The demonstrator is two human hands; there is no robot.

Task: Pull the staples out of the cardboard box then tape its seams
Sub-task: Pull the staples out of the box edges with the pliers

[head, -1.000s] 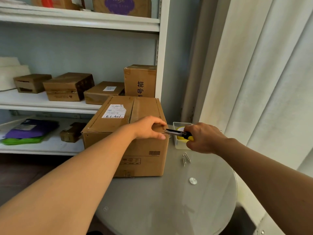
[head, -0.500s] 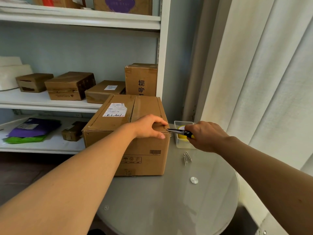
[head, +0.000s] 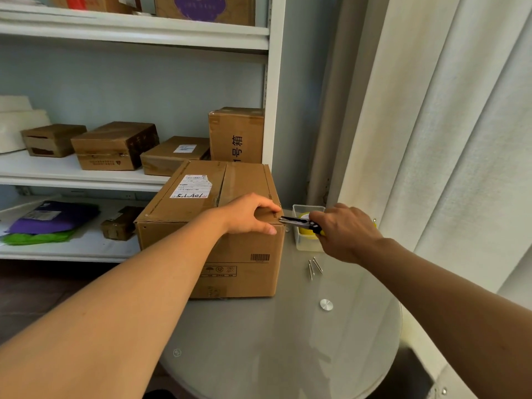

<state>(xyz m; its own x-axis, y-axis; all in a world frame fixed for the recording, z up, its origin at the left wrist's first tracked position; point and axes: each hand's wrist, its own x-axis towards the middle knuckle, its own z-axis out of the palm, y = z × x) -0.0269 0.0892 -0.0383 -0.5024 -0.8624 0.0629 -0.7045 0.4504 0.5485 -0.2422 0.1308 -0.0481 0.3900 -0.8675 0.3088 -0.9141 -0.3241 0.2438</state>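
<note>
1. Brown cardboard box (head: 230, 254) at the centre of the frame, on the far left part of a round glass counter (head: 288, 355), flaps closed, white shipping label (head: 191, 187) on its top.
2. Left hand (head: 250, 214) laid over the box's near right top corner, fingers curled over the top edge, thumb against the front face, clamping the cardboard.
3. Right hand (head: 345, 231) right of centre, clenched around the yellow and black handles of pliers (head: 299, 223).
4. Metal nose of the pliers at the box's top right corner, just beside the left fingertips; too small to tell whether a staple sits in it.
5. Clear plastic tub (head: 305, 243) just behind the right hand, something yellow inside, partly hidden.
6. Three pulled staples (head: 313, 266) loose on the glass, below the tub and right of the box.
7. Round silver fitting (head: 326, 304) in the counter, lower right of the box.
8. White shelving (head: 86, 174) across the left of the frame, smaller cardboard boxes (head: 115, 145) on the middle shelf, purple and green bags (head: 49, 223) on the lower one.
9. Pale curtain (head: 431, 125) along the right side.
</note>
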